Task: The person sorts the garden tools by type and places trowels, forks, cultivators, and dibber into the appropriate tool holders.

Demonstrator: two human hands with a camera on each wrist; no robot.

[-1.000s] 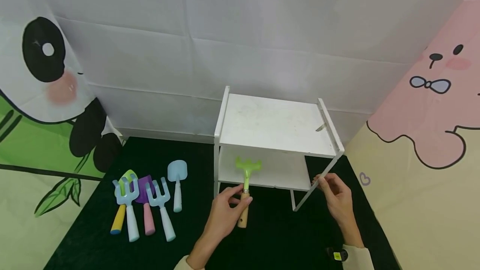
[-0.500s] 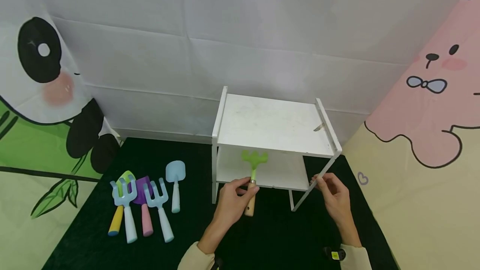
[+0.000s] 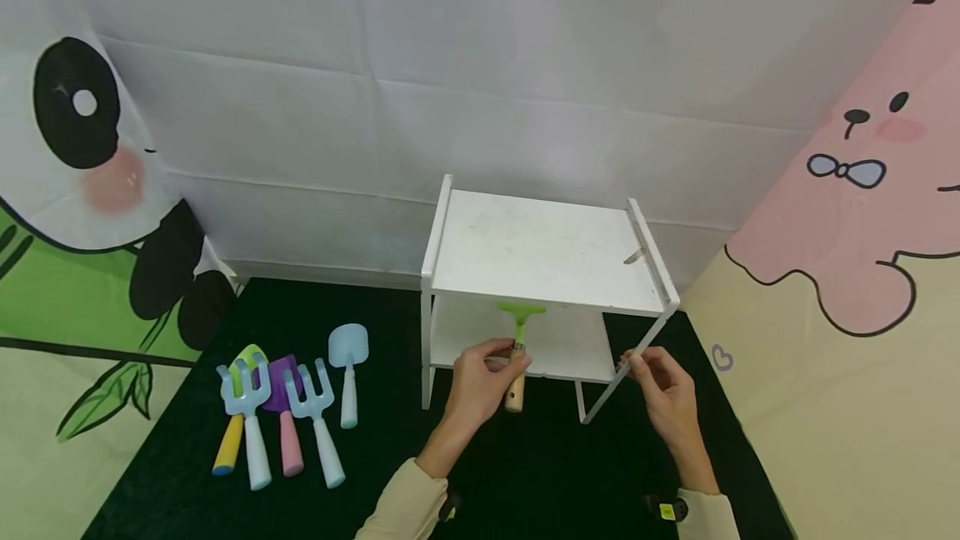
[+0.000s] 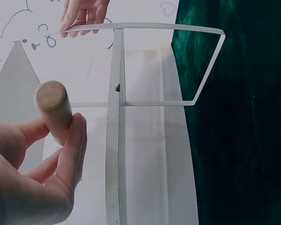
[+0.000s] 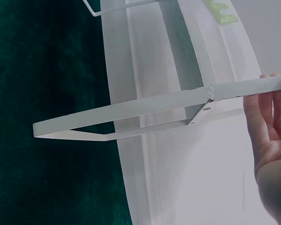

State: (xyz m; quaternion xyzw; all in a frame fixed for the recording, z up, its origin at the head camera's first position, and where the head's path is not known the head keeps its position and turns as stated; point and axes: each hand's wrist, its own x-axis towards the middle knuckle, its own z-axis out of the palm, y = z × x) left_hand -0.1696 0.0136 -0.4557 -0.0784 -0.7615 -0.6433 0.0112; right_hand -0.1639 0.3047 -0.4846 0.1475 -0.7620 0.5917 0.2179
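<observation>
My left hand (image 3: 480, 386) pinches the wooden handle (image 3: 515, 390) of a small hand rake. Its green head (image 3: 521, 309) reaches into the gap between the two boards of a white shelf unit (image 3: 551, 248), and the upper board's front edge partly hides the tines. Seen from the left wrist, the round handle end (image 4: 54, 96) stands between thumb and fingers. My right hand (image 3: 667, 398) holds the metal side frame of the shelf; in the right wrist view its fingers (image 5: 267, 117) curl round the white bar (image 5: 243, 88).
Left of the shelf, on the dark green cloth (image 3: 390, 473), lie two light blue hand forks (image 3: 247, 407), a light blue shovel (image 3: 348, 357), a purple trowel (image 3: 281, 382) with a pink handle and a green-headed tool (image 3: 228, 444) with a yellow handle. A white backdrop (image 3: 375, 148) hangs behind.
My left hand has moved forward and to the right with the rake, so its green head is further under the upper board. The right hand keeps its hold on the frame.
</observation>
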